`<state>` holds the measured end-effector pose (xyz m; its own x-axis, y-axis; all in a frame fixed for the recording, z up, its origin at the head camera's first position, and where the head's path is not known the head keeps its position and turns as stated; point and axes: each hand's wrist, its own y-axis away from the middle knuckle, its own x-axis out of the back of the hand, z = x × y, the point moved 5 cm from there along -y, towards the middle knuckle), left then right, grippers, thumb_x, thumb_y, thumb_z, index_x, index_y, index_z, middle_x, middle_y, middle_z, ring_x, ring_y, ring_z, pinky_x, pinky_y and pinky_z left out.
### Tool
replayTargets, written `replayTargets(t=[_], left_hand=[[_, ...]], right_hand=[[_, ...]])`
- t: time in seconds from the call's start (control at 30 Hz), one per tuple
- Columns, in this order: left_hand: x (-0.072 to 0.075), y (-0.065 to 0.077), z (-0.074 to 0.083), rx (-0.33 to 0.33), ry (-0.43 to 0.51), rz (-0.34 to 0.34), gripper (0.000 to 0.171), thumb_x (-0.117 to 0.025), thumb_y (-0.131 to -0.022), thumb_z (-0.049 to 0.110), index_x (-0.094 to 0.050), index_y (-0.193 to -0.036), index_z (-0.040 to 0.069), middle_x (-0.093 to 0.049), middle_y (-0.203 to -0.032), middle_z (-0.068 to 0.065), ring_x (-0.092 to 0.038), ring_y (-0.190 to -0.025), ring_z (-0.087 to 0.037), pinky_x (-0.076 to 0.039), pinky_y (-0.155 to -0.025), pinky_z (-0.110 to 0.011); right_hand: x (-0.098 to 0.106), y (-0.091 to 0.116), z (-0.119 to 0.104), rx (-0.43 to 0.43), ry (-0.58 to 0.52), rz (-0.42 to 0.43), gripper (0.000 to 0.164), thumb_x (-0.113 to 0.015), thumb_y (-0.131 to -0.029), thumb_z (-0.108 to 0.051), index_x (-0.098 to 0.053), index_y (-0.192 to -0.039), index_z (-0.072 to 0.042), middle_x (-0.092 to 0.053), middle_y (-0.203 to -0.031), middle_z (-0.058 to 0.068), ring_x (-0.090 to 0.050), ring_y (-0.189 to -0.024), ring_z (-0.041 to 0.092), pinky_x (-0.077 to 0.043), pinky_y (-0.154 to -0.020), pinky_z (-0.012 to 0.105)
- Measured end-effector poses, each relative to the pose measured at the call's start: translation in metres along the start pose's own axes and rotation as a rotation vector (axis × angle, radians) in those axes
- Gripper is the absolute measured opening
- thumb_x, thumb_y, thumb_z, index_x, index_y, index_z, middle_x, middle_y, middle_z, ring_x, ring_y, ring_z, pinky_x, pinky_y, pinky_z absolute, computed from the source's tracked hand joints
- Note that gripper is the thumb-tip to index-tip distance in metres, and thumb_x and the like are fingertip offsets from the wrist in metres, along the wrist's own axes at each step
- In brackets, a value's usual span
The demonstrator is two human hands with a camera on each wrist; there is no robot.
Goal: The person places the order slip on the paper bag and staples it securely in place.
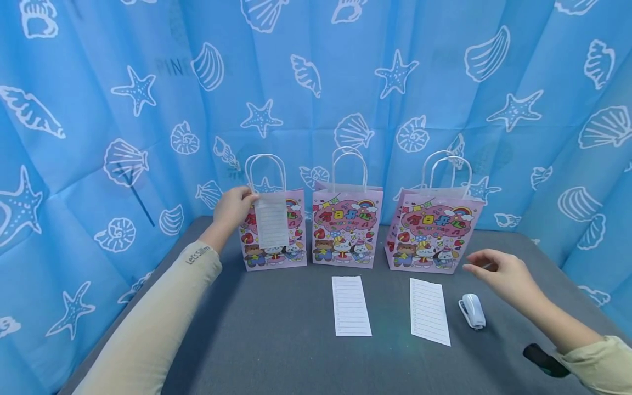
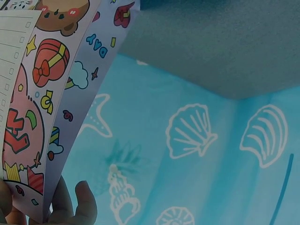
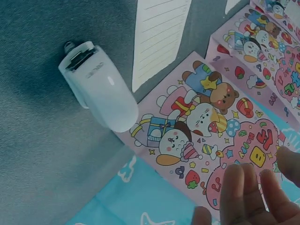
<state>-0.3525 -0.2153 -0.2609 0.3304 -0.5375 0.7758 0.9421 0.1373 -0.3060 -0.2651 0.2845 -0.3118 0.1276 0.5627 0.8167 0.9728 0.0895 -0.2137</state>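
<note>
At the left paper gift bag (image 1: pixel 297 233), my left hand (image 1: pixel 234 209) pinches a lined paper slip (image 1: pixel 272 222) against the bag's front at its top edge. In the left wrist view, the thumb is in front of the slip (image 2: pixel 10 61) and the other fingers are behind the bag's panel. My right hand (image 1: pixel 506 272) hovers with loosely bent fingers beside the right gift bag (image 1: pixel 434 236), holding nothing. Below that hand, a small white stapler (image 1: pixel 472 311) lies on the table; the right wrist view shows the stapler (image 3: pixel 101 89) close up.
Between the other two stands a middle pink gift bag (image 1: pixel 347 227). Two more lined slips lie on the grey table (image 1: pixel 276 329): one slip (image 1: pixel 350 306) in front of the middle bag, another slip (image 1: pixel 429 311) left of the stapler. A blue shell-print curtain (image 1: pixel 316 99) hangs behind.
</note>
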Motion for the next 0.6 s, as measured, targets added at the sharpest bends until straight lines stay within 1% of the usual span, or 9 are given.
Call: replayTargets(t=[0.27,0.47,0.6], left_hand=[[0.000,0.001,-0.001,-0.004,-0.007,-0.003,0.033,-0.051,-0.103,0.030,-0.050,-0.079,0.007,-0.047,-0.073,-0.008,-0.044,-0.066,-0.021,-0.036,-0.061,-0.034],[0.001,0.001,-0.001,0.001,-0.012,-0.008,0.032,-0.050,-0.103,0.030,-0.053,-0.082,0.006,-0.049,-0.074,-0.008,-0.045,-0.066,-0.021,-0.037,-0.061,-0.034],[0.002,0.001,0.000,0.006,-0.010,-0.007,0.032,-0.050,-0.103,0.030,-0.053,-0.082,0.006,-0.048,-0.074,-0.008,-0.044,-0.066,-0.021,-0.037,-0.060,-0.033]], right_hand=[[-0.004,0.001,0.013,-0.054,0.000,-0.082,0.038,-0.065,-0.094,-0.016,-0.055,-0.111,0.017,-0.062,-0.096,0.025,-0.059,-0.083,0.031,-0.049,-0.063,0.037],[-0.007,0.002,0.021,-0.079,-0.010,-0.140,0.046,-0.067,-0.093,-0.019,-0.052,-0.115,0.019,-0.062,-0.097,0.025,-0.059,-0.088,0.037,-0.052,-0.068,0.043],[-0.010,0.003,0.027,-0.086,-0.018,-0.175,0.051,-0.067,-0.093,-0.021,-0.051,-0.116,0.020,-0.063,-0.096,0.023,-0.060,-0.089,0.037,-0.052,-0.069,0.045]])
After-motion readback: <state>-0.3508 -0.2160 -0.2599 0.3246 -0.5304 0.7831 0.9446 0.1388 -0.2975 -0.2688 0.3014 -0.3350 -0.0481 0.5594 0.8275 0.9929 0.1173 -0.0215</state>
